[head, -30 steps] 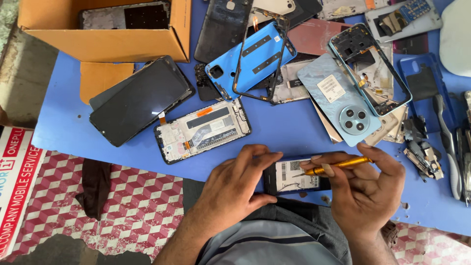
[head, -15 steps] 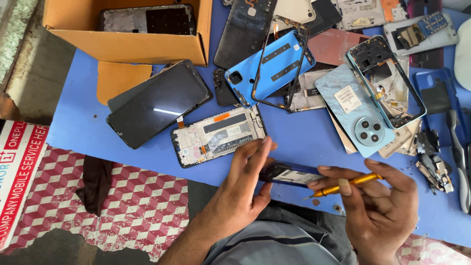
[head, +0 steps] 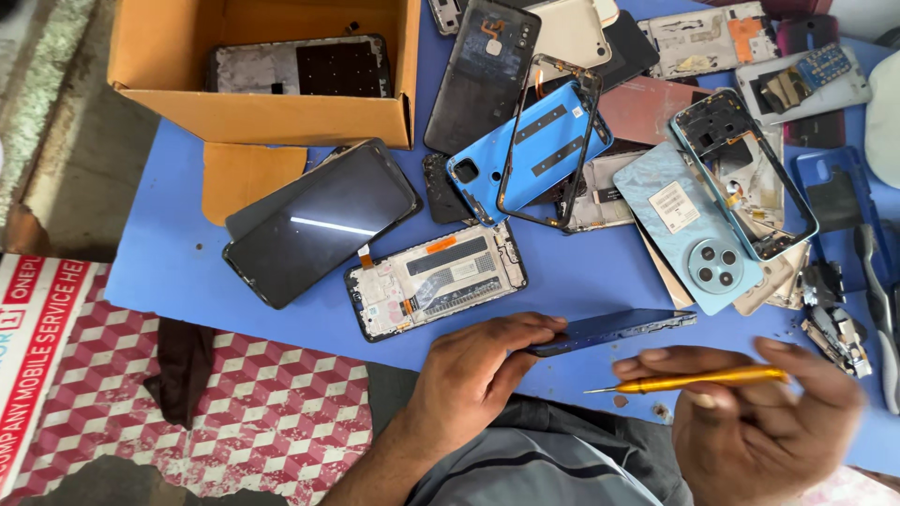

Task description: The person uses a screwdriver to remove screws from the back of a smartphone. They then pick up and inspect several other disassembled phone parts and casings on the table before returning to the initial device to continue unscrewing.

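My left hand (head: 478, 375) grips a dark blue phone (head: 614, 328) by its left end and holds it edge-on just above the blue table (head: 178, 253). My right hand (head: 764, 422) holds a thin yellow screwdriver (head: 698, 379) level, tip pointing left, a little below and to the right of the phone and not touching it. An opened phone frame with its white insides showing (head: 436, 279) lies flat just beyond my left hand.
A black screen panel (head: 319, 223) lies left of the opened frame. A cardboard box (head: 262, 108) with a phone part inside stands at the back left. Several phone backs, frames and covers (head: 698, 211) crowd the back and right. Small metal parts (head: 830, 328) lie far right.
My left hand has turned the dark blue phone up onto its edge and lifted it. My right hand with the screwdriver has drawn back to the right, off the phone.
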